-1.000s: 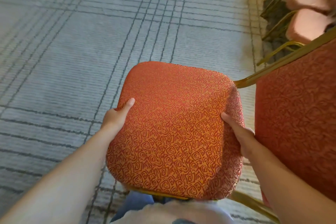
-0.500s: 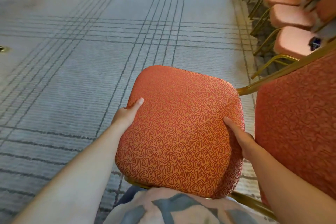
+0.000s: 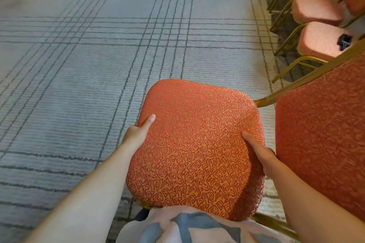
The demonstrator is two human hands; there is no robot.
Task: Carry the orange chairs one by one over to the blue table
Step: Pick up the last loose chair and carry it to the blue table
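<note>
Both hands hold the orange chair (image 3: 197, 150) by its seat cushion. The left hand (image 3: 136, 134) grips the seat's left edge, thumb laid flat on the swirl-patterned fabric and the other fingers tucked underneath, out of sight. The right hand (image 3: 260, 156) grips the seat's right edge the same way, thumb on top and fingers hidden below. From where I stand the chair is lifted to chest height, seat facing up, its near edge pressed against the person's pale shirt (image 3: 177, 229).

To the right of the seat rises the chair's backrest (image 3: 325, 134), just beside the right forearm. The gold frame (image 3: 296, 83) runs from the seat's far right corner along the backrest's upper edge, and another length of it shows under the seat's near right corner. The legs are hidden beneath the cushion.

Left of the seat and ahead of it spreads the carpet (image 3: 79, 85), pale grey with bands of dark lines crossing at right angles. It lies open on that side all the way to the far edge of view.

Ahead and to the right of the seat, beyond the backrest, stands a row of orange chairs (image 3: 316, 10) with thin gold legs, lined up along the carpet's border. That side is tight: the backrest's top rail passes in front of the nearest of them, and I cannot tell whether the two touch. On that nearest cushion lies a small dark object (image 3: 344, 41), too small to make out.
</note>
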